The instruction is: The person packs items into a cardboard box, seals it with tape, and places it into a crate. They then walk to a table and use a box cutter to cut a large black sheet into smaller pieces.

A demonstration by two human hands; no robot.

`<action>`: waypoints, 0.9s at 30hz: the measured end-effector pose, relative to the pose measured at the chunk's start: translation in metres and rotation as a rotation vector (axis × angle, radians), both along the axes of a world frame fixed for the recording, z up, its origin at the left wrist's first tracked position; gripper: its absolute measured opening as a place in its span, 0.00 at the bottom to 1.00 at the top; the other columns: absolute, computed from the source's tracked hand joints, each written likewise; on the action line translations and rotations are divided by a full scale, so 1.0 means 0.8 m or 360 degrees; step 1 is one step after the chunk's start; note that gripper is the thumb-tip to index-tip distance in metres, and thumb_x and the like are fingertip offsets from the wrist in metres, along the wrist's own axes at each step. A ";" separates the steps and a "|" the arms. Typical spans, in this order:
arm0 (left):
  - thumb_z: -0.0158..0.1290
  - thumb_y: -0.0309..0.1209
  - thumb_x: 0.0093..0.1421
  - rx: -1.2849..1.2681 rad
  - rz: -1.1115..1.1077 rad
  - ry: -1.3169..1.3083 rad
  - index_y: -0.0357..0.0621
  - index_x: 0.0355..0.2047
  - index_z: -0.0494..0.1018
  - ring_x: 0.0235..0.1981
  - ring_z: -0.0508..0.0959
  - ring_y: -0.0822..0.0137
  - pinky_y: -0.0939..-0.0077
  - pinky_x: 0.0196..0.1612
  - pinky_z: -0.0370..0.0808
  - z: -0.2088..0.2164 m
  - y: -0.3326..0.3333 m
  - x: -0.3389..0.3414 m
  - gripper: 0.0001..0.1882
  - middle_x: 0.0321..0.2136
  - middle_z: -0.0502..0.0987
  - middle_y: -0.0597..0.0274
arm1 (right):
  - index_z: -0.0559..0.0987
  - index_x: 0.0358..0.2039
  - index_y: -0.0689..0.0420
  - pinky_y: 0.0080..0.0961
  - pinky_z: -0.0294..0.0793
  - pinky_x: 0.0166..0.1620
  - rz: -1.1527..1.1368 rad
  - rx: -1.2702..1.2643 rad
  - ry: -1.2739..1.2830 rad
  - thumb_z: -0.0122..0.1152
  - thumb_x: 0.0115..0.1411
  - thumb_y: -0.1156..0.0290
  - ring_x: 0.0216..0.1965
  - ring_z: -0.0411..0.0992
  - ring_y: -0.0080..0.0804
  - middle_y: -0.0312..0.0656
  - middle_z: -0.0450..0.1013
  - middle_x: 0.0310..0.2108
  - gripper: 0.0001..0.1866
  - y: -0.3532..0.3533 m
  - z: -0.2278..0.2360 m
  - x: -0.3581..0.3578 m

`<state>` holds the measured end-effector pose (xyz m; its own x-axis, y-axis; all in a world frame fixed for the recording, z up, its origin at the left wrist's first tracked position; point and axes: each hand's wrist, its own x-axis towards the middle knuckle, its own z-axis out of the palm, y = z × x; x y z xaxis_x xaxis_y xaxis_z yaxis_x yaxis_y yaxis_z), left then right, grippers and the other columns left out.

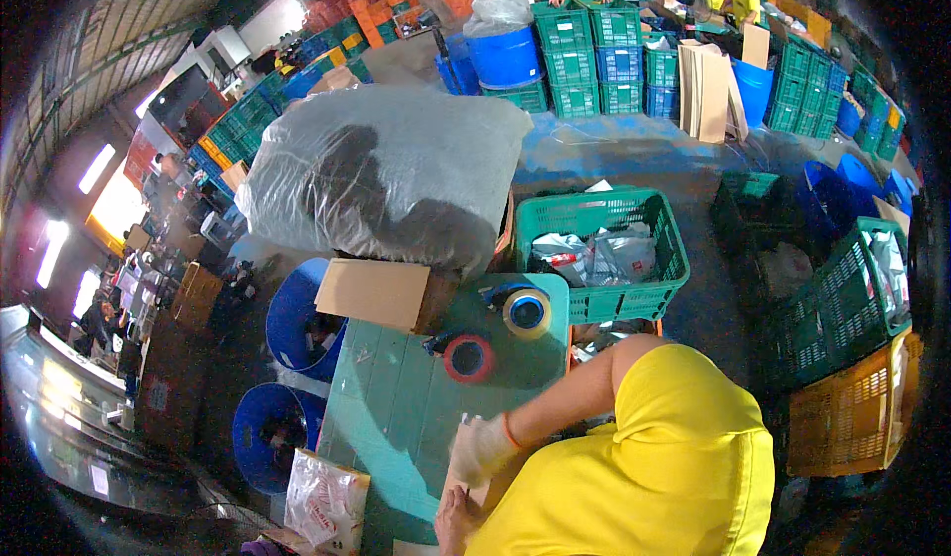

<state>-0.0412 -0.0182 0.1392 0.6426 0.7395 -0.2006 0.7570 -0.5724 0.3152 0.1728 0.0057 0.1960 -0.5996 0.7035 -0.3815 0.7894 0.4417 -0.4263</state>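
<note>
At the near edge of the green table, a piece of brown cardboard, perhaps a small box, lies partly hidden by my yellow sleeve. My right hand, in a whitish glove with an orange band at the wrist, is closed on its upper part. Lower down, my left hand grips its edge with bare fingers; much of that hand is cut off or covered. Beyond them lie a tape dispenser with a red-rimmed roll and another with a pale yellowish tape roll.
A flat cardboard sheet sits at the table's far left, before a huge grey plastic bag. Beyond the table's right stands a green crate of grey packets. Blue barrels and a plastic-wrapped pack flank the left side. Co-workers stand far back.
</note>
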 end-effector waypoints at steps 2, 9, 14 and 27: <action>0.43 0.38 0.58 -0.0110 0.0033 0.0091 0.43 0.49 0.66 0.32 0.73 0.42 0.53 0.32 0.70 -0.020 0.003 -0.009 0.20 0.32 0.73 0.40 | 0.79 0.30 0.56 0.40 0.71 0.37 -0.0198 0.0089 0.0654 0.54 0.50 0.56 0.33 0.73 0.41 0.46 0.75 0.30 0.17 0.034 -0.009 0.014; 0.45 0.35 0.57 0.0218 -0.0044 -0.0439 0.47 0.55 0.61 0.38 0.71 0.42 0.55 0.38 0.70 -0.098 0.003 -0.052 0.24 0.42 0.71 0.41 | 0.74 0.48 0.54 0.35 0.66 0.50 -0.0130 -0.1013 0.0166 0.48 0.53 0.40 0.47 0.69 0.37 0.41 0.72 0.46 0.33 0.111 -0.084 0.010; 0.47 0.36 0.57 -0.0017 0.0132 -0.0348 0.48 0.56 0.63 0.44 0.70 0.42 0.53 0.42 0.68 -0.095 -0.025 -0.066 0.25 0.50 0.67 0.42 | 0.71 0.51 0.55 0.36 0.62 0.55 -0.0150 -0.1409 0.0112 0.50 0.55 0.42 0.52 0.65 0.33 0.37 0.68 0.51 0.33 0.105 -0.114 -0.021; 0.42 0.29 0.58 0.0174 -0.0415 -0.0168 0.42 0.61 0.49 0.53 0.67 0.49 0.62 0.46 0.73 -0.102 0.035 -0.061 0.30 0.56 0.62 0.50 | 0.78 0.41 0.58 0.35 0.70 0.44 0.0074 -0.0860 0.0060 0.51 0.48 0.39 0.43 0.71 0.37 0.45 0.73 0.43 0.34 0.113 -0.062 -0.008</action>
<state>-0.0901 0.0097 0.0575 0.8268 0.5603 -0.0508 0.5464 -0.7781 0.3098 0.1663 0.0963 0.1463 -0.6454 0.3857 -0.6593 0.7543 0.1858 -0.6297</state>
